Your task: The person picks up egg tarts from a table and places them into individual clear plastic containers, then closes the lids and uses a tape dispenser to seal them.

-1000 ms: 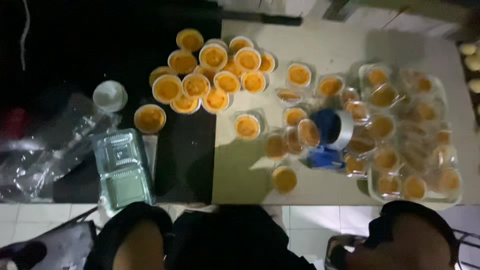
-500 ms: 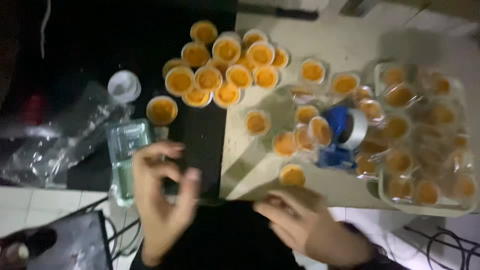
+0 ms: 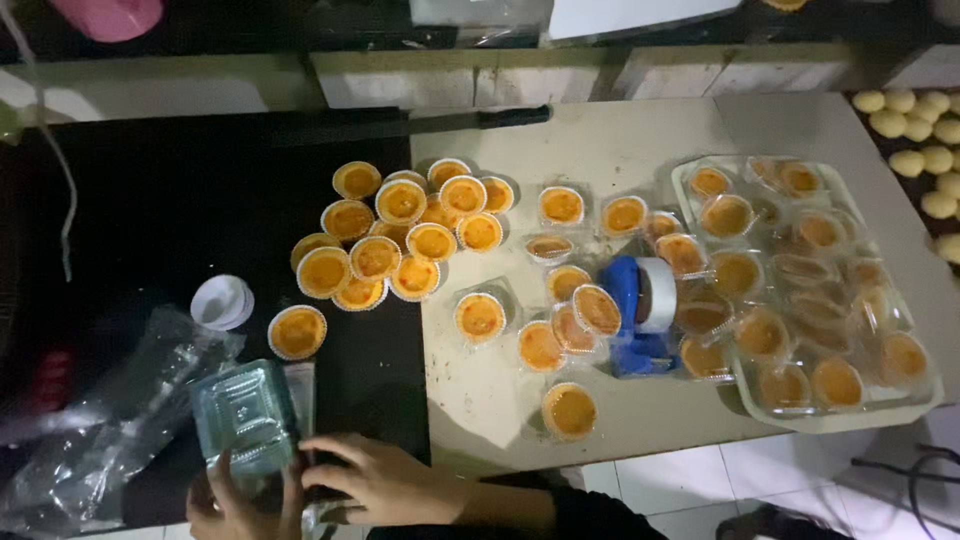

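My left hand (image 3: 238, 497) and my right hand (image 3: 375, 483) meet at the near left edge of the black table. Both grip the bottom of a stack of clear plastic clamshell boxes (image 3: 240, 415). Just above the stack sits one orange tart in a white paper cup (image 3: 297, 332). A pile of several unpacked orange tarts (image 3: 400, 235) lies further up. Tarts sealed in small clear boxes (image 3: 560, 300) are spread over the beige table to the right.
A blue tape dispenser with a white roll (image 3: 640, 310) stands among the boxed tarts. A white tray (image 3: 930, 405) at the right holds several boxed tarts. A white lid (image 3: 222, 301) and crumpled clear plastic bags (image 3: 90, 430) lie at the left. Pale dough balls (image 3: 925, 150) sit at far right.
My hands came up into view, then dropped to the lower left and took hold of the clamshell stack. The camera view has shifted towards the table.
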